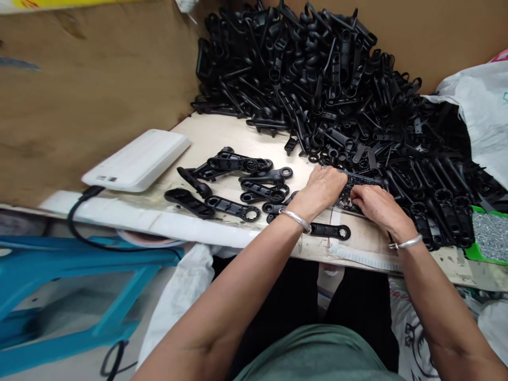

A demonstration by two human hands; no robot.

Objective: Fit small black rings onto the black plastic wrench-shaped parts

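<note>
My left hand (322, 189) and my right hand (378, 207) are side by side at the near edge of the work board (222, 135), both with fingers curled down onto a small dark tray of tiny shiny parts (354, 189). What the fingertips pinch is hidden. Each wrist wears a silver bangle. Several black plastic wrench-shaped parts (238, 185) lie loose to the left of my left hand, and one lies just below it (329, 230). A big heap of the same black parts (337, 90) rises behind the hands.
A white flat device (137, 160) with a black cable lies at the board's left corner. A green tray of small metal bits (490, 235) sits at the right edge, beside a white plastic bag (480, 114). A blue stool (71, 296) stands lower left.
</note>
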